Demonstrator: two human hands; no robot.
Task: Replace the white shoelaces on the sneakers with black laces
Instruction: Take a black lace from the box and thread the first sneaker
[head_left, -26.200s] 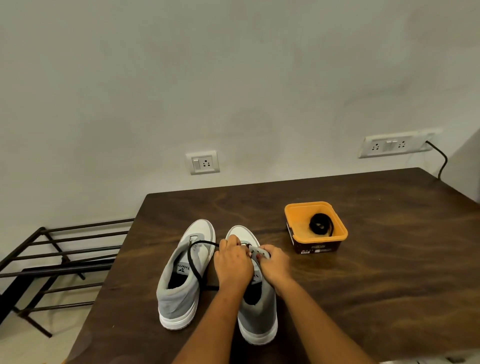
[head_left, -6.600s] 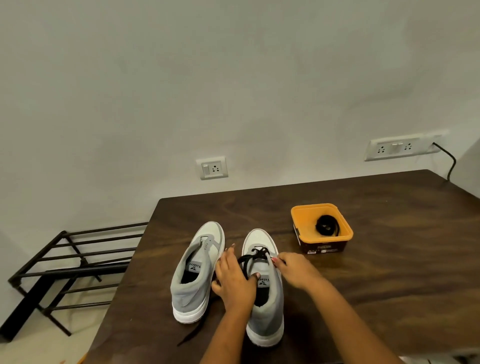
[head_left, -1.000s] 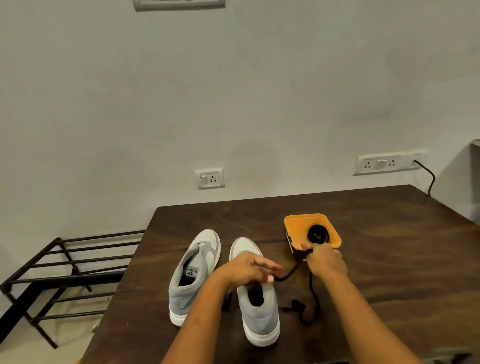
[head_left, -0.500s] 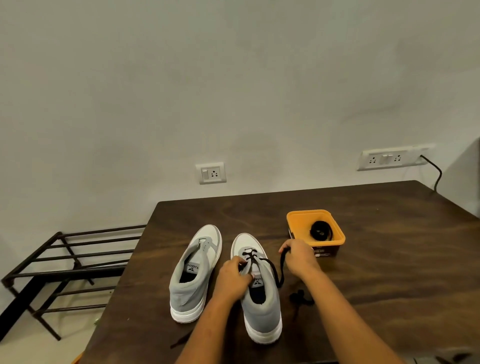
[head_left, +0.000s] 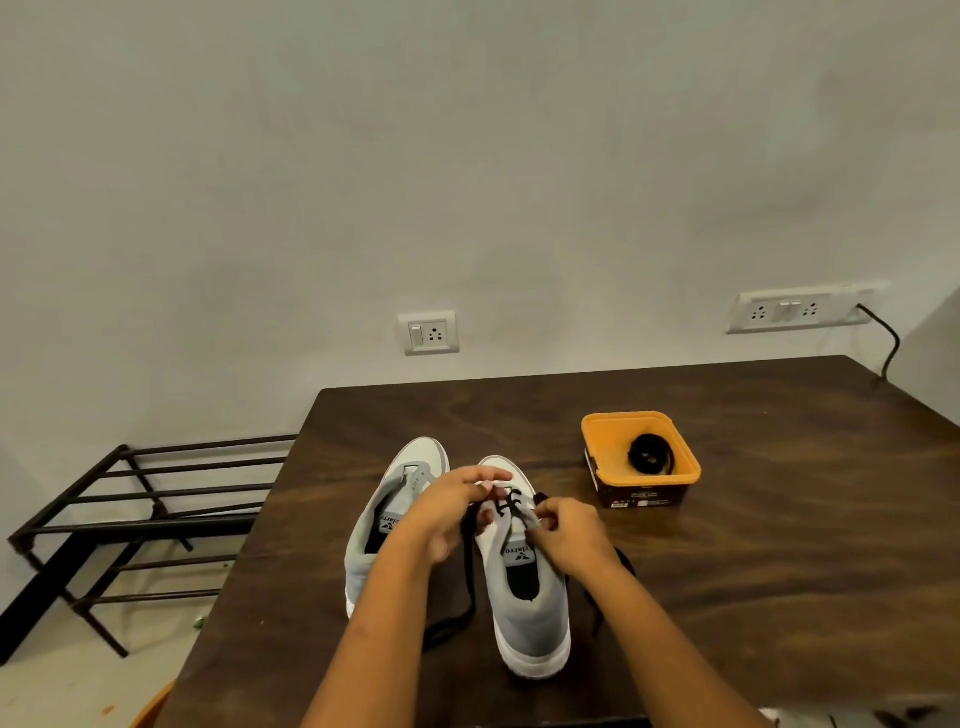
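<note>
Two grey-and-white sneakers stand side by side on the dark wooden table (head_left: 753, 545), toes to the wall. The left sneaker (head_left: 387, 525) has no lace in it. The right sneaker (head_left: 524, 582) carries a black lace (head_left: 508, 505) crossed through its front eyelets. My left hand (head_left: 452, 506) is over the shoe's left side, fingers curled at the lace. My right hand (head_left: 563, 527) pinches the lace at the right eyelets. Loose black lace ends trail down on both sides of the shoe.
An orange tub (head_left: 608, 447) with a coiled black lace (head_left: 649, 456) inside stands to the right of the shoes. A black metal rack (head_left: 135, 509) sits on the floor left of the table. Wall sockets (head_left: 789, 310) are behind.
My right hand has come back from beside the tub to the right sneaker's eyelets, drawing the lace in. My left hand has moved up toward the toe end.
</note>
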